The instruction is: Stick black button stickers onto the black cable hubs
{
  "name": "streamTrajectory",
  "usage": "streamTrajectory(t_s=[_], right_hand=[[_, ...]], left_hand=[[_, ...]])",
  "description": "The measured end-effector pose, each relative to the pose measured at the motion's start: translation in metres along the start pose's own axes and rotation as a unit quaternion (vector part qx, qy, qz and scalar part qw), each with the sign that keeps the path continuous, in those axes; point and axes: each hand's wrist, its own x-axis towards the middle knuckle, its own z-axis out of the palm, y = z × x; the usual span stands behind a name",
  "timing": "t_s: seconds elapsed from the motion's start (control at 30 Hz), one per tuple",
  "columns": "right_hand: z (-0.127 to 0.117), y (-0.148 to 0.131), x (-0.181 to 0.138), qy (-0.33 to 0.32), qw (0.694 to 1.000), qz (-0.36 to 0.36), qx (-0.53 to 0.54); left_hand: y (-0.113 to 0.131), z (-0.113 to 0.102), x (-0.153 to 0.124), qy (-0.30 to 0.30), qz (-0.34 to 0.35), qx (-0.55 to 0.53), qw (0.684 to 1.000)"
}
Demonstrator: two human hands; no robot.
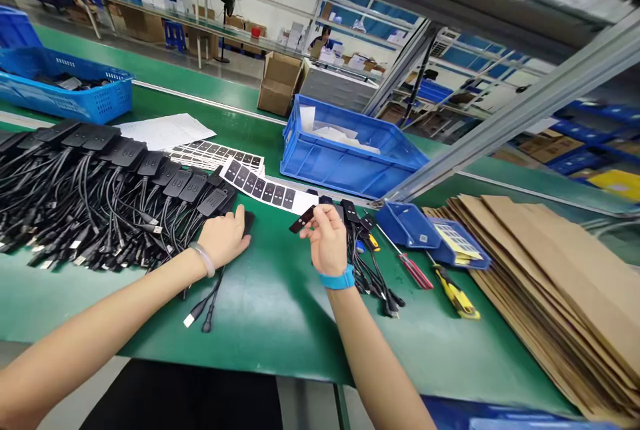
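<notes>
My left hand (pixel 223 240) lies over a small black box (pixel 249 221) on the green bench, its index finger and thumb reaching along it. The hand hides most of this box. Black cables (pixel 216 293) with a USB plug come out below the hand. My right hand (pixel 329 238) pinches a black sticker label (pixel 303 219) between thumb and fingers, above the bench. Between and beyond the hands, a white sheet of black stickers (pixel 265 189) lies partly curled, its near right end bare. More sticker sheets (pixel 205 153) are stacked behind it.
Many black boxes with cables (pixel 125 153) are heaped at left; a smaller bunch (pixel 367 270) lies right. Blue crates (pixel 350 157) stand behind. A red screwdriver (pixel 415 271), yellow cutter (pixel 456 293), small blue bins (pixel 407 223) and cardboard sheets (pixel 550 270) fill the right side.
</notes>
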Motion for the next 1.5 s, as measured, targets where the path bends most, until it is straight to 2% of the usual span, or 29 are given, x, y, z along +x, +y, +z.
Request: streamTrajectory(t_s=[0.07, 0.13, 0.17, 0.23, 0.33, 0.4, 0.47, 0.83, 1.5], right_hand=[[0.002, 0.006, -0.01, -0.026, 0.999, 0.021, 0.006], [0.001, 0.012, -0.015, -0.054, 0.998, 0.036, 0.002], [0.0, 0.014, -0.017, -0.065, 0.997, 0.041, -0.002], [-0.002, 0.017, -0.021, -0.082, 0.996, 0.046, -0.013], [-0.005, 0.018, -0.024, -0.093, 0.994, 0.05, -0.026], [-0.005, 0.017, -0.025, -0.098, 0.993, 0.055, -0.035], [-0.005, 0.017, -0.027, -0.1, 0.992, 0.055, -0.048], [0.004, 0.009, -0.034, -0.114, 0.98, 0.067, -0.147], [0.009, 0.008, -0.04, -0.09, 0.978, 0.087, -0.169]], left_hand=[[-0.001, 0.002, -0.006, 0.003, 0.012, -0.126, 0.992], [0.0, 0.005, -0.011, -0.019, 0.019, -0.312, 0.95], [0.002, 0.007, -0.014, -0.039, 0.014, -0.407, 0.913], [0.008, 0.01, -0.02, -0.078, -0.01, -0.571, 0.817], [0.017, 0.014, -0.026, -0.103, -0.05, -0.718, 0.686], [0.02, 0.014, -0.029, -0.124, -0.062, -0.762, 0.633], [0.021, 0.015, -0.031, -0.148, -0.061, -0.779, 0.606], [0.021, 0.015, -0.034, -0.205, -0.018, -0.792, 0.574], [0.022, 0.018, -0.037, -0.2, -0.002, -0.777, 0.597]])
